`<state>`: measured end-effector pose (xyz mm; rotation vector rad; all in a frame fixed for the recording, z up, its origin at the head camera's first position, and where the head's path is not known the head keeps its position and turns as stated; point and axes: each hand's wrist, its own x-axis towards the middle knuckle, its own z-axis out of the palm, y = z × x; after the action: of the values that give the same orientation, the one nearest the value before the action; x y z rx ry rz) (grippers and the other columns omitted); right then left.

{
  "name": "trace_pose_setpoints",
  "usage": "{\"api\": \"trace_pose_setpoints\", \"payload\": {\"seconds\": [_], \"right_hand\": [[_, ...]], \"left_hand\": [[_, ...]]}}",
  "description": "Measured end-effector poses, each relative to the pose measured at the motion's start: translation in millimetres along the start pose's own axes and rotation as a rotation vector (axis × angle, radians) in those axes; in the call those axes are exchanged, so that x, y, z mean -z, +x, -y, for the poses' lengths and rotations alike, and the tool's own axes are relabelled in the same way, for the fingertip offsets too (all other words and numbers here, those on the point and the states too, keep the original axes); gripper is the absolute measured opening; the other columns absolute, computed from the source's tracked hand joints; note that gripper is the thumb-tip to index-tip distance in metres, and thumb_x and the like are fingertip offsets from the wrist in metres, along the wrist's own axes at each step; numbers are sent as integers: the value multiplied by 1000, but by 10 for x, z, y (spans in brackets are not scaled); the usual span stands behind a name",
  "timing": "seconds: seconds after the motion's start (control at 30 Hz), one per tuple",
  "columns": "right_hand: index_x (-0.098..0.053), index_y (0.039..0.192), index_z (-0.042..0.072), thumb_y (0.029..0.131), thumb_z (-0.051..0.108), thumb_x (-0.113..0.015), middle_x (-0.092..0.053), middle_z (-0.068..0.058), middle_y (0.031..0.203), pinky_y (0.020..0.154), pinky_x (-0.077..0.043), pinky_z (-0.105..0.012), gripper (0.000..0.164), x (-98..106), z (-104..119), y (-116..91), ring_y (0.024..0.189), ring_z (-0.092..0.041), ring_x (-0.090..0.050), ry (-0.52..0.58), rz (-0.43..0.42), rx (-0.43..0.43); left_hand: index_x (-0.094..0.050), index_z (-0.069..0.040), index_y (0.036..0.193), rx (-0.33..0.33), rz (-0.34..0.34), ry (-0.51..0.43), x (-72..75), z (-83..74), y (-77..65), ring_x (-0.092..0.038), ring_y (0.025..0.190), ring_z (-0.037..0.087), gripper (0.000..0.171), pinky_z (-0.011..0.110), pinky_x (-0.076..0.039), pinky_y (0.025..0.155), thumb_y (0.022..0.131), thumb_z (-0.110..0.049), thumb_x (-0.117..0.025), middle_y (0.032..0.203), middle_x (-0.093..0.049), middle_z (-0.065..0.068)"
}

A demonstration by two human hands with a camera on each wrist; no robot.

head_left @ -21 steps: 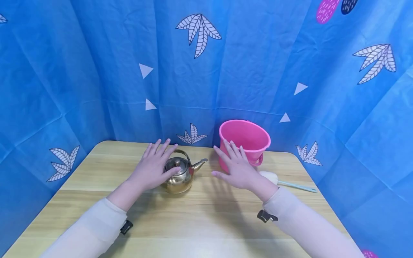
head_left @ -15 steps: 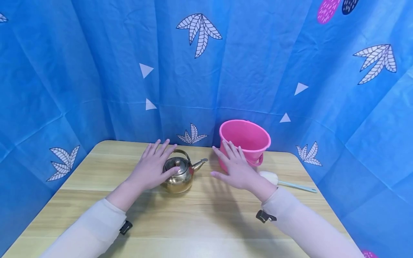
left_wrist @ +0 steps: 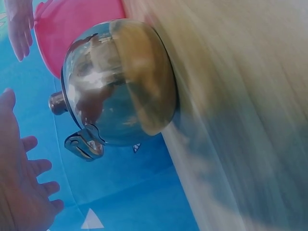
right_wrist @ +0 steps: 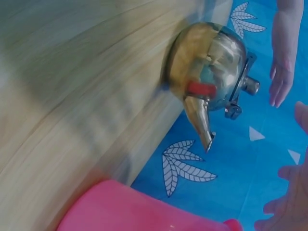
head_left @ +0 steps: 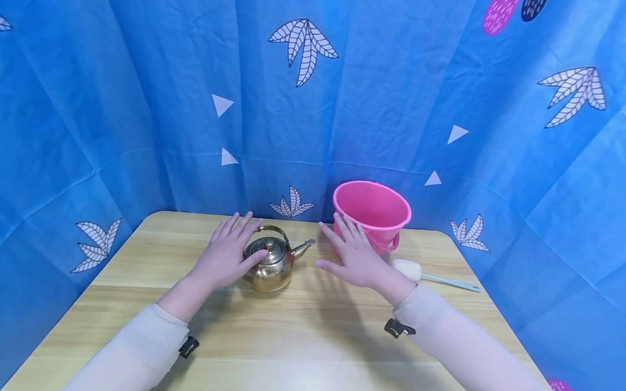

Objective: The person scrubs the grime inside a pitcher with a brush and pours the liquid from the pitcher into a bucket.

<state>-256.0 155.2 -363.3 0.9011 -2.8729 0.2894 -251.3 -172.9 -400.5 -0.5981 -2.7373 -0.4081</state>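
My left hand (head_left: 224,256) hovers with spread fingers beside and partly in front of a shiny gold metal teapot (head_left: 270,277), and it holds nothing. In the left wrist view a gap shows between that hand and the teapot (left_wrist: 115,82). The teapot stands upright, its spout (head_left: 303,248) pointing right and its looped handle raised above the lid. To the right, my right hand (head_left: 359,260) is held in the air, fingers spread, before a pink bucket (head_left: 371,206), covering part of its front. The right wrist view shows the teapot (right_wrist: 209,62) and the bucket (right_wrist: 130,211) apart.
A brush (head_left: 450,282) with a white head and a pale blue handle lies on the wooden table (head_left: 303,336), right of the bucket. Behind the table's far edge hangs a blue patterned curtain (head_left: 283,125), which also encloses both sides.
Both hands have drifted slightly to the left, the left hand uncovering more of the teapot's lid and handle. Teapot, bucket and brush stay in place.
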Motion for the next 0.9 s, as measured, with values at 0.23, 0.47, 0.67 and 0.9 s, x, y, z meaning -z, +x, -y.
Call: {"api": "trace_pose_setpoints", "payload": {"seconds": [0.23, 0.47, 0.67, 0.9], "right_hand": [[-15, 162, 30, 94, 67, -51, 3, -6, 168, 121, 0, -55, 85, -15, 20, 12, 153, -30, 7, 23, 5, -4], [-12, 161, 34, 94, 68, -48, 5, -5, 168, 121, 1, -52, 84, -33, 18, 32, 153, -29, 8, 18, 12, -12], [-10, 161, 36, 95, 68, -48, 6, -4, 168, 121, 1, -53, 82, -39, 58, 52, 153, -30, 7, 23, 22, -11], [-16, 161, 31, 95, 68, -46, 4, -6, 168, 121, -2, -54, 82, -71, 89, 72, 153, -34, 2, 40, 7, 15]], "left_hand": [[-28, -17, 159, 14, -6, -20, -10, 13, -19, -10, 150, 44, 77, 60, -5, 120, 99, -60, -49, 165, -19, 16], [-29, -14, 158, 20, -20, -29, -10, 16, -30, -12, 149, 46, 74, 62, -8, 119, 100, -55, -50, 164, -21, 18], [-29, -15, 158, 30, -26, -34, -27, 38, -45, -13, 149, 46, 74, 63, -9, 119, 101, -59, -45, 164, -21, 17], [-30, -13, 158, 52, -30, -37, -68, 62, -66, -14, 149, 46, 74, 61, -8, 120, 101, -60, -42, 164, -21, 17]]}}
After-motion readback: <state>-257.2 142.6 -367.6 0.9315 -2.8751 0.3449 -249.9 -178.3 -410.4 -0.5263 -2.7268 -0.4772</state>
